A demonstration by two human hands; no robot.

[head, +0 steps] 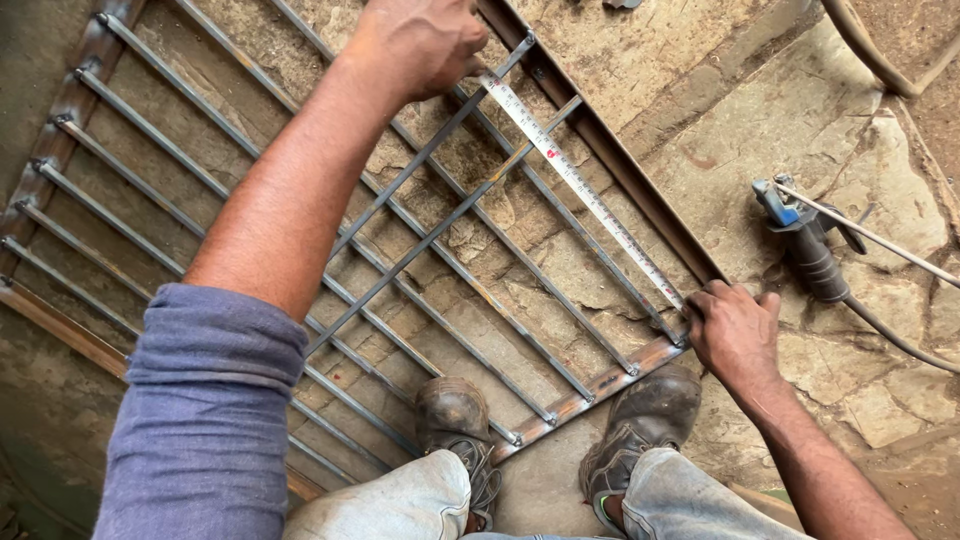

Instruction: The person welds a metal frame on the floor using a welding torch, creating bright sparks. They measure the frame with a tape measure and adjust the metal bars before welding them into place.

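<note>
A metal grille frame [600, 385] with several parallel bars lies flat on the stone floor. Two loose bars [430, 235] cross it diagonally. A white measuring tape [580, 185] is stretched along the frame's right side. My left hand [415, 45] pinches the far end of the tape against a loose bar at the top. My right hand [735, 330] presses the near end of the tape down at the frame's corner. My two worn shoes [640, 420] stand at the frame's near edge.
A welding electrode holder [805, 240] with a rod and a dark cable lies on the stone floor to the right of the frame. A curved hose [865, 50] runs across the top right corner.
</note>
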